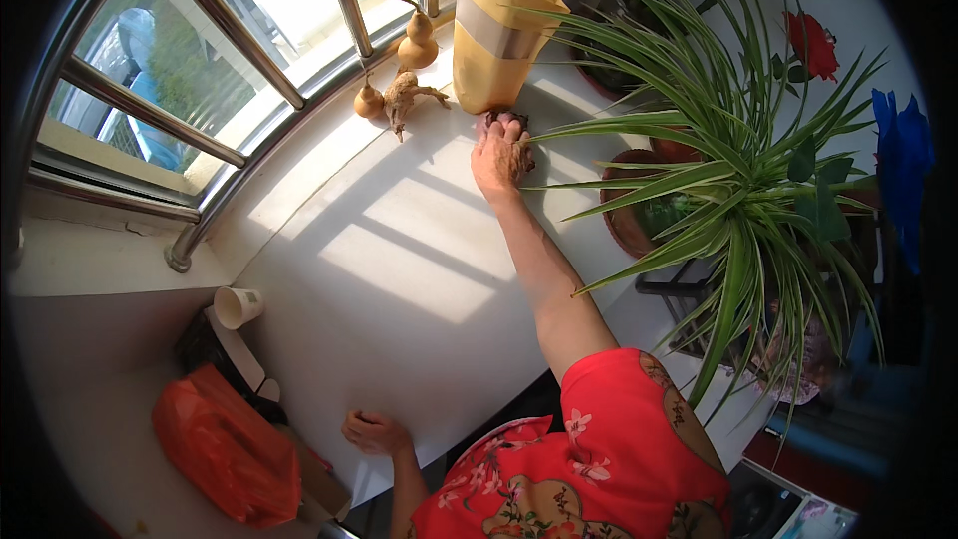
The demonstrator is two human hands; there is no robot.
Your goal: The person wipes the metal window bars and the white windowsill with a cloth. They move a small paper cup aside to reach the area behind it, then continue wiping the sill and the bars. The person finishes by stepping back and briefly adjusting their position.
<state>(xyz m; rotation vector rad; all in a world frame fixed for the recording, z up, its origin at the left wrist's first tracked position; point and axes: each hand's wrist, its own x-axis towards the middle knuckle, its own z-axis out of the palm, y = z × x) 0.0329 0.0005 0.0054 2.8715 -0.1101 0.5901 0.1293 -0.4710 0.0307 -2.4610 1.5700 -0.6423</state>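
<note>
My right hand (500, 157) reaches far across a white tabletop (329, 299) and rests over a small dark reddish-brown object (528, 121), mostly hidden under the fingers; what it is, I cannot tell. Just behind it a tall yellow paper bag (498, 37) stands upright. My left hand (376, 433) lies near the front edge with its fingers curled, and whether anything is inside them does not show. Left of the bag, two small dried gourds (418, 45) and a knobbly tan root-like piece (404, 96) lie along the window sill.
A spider plant (730, 187) spreads long leaves over the right side, above a brown pot (629, 202). Metal window bars (224, 22) curve along the upper left. At the left are a paper cup (238, 307) and a red plastic bag (224, 449). Artificial red (812, 45) and blue flowers (902, 165) stand at the right.
</note>
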